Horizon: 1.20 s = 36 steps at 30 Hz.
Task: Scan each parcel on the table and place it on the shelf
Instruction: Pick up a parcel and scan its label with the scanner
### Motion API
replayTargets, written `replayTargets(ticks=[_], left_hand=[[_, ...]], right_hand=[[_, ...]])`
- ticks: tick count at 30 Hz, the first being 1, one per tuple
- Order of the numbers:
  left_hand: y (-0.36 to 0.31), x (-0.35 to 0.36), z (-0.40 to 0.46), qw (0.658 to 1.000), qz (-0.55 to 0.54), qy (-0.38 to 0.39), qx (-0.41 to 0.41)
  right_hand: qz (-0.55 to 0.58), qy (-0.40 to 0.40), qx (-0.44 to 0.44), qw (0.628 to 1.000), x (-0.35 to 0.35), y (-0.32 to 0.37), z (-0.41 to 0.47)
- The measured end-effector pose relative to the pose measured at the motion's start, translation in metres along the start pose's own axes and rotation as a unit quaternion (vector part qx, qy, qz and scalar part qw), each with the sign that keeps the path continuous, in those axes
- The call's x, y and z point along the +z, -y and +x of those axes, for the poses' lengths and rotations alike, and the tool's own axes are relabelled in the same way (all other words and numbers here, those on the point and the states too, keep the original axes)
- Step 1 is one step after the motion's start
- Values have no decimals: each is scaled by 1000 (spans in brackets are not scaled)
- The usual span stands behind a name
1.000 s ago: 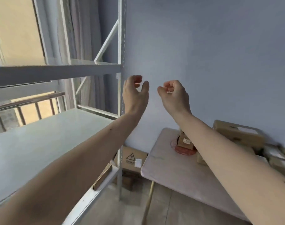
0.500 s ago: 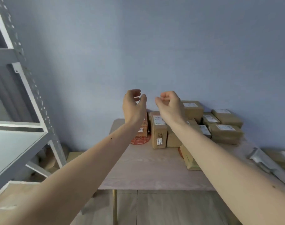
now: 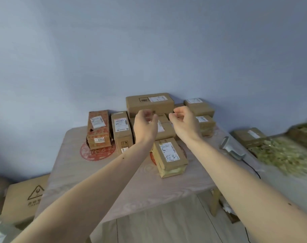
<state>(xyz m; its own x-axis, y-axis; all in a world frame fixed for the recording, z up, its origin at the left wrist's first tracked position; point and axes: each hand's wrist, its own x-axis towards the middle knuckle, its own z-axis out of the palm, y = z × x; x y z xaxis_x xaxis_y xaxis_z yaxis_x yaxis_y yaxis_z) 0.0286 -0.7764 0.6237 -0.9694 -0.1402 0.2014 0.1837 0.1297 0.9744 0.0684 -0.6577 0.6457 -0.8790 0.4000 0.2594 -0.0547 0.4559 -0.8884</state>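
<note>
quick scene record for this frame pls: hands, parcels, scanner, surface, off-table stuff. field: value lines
left hand: raised over the parcels, fingers loosely curled, holding nothing
right hand: raised beside it, also holding nothing
nearest parcel: lies flat at the table's middle, handwriting on its label
red printed box: far left, sticker reads 4068
parcel stack: against the wall
scanner: lies on the right, untouched
table: pale wood grain
floor carton: lower left

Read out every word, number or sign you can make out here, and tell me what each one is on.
"4068": white sticker on the front of the red printed box.
Handwritten characters, not legible: label of the nearest parcel.
Triangle sign with blurred print beneath: carton on the floor.
Small arrow symbols: front of the tall brown parcel.
Shipping labels on the other parcels: too small or blurred to read.
</note>
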Motion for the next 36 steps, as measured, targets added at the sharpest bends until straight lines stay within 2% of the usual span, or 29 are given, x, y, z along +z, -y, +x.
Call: replayTargets(ticks=[16, 26, 36], left_hand=[[69, 247, 16, 989, 11, 78, -125], [111, 355, 70, 978, 45, 100, -177], [151, 437, 83, 962, 76, 112, -237]], right_hand=[[-56, 30, 76, 995, -120, -193, 128], [-106, 61, 101, 987, -153, -284, 222], [-131, 114, 170, 970, -197, -371, 270]])
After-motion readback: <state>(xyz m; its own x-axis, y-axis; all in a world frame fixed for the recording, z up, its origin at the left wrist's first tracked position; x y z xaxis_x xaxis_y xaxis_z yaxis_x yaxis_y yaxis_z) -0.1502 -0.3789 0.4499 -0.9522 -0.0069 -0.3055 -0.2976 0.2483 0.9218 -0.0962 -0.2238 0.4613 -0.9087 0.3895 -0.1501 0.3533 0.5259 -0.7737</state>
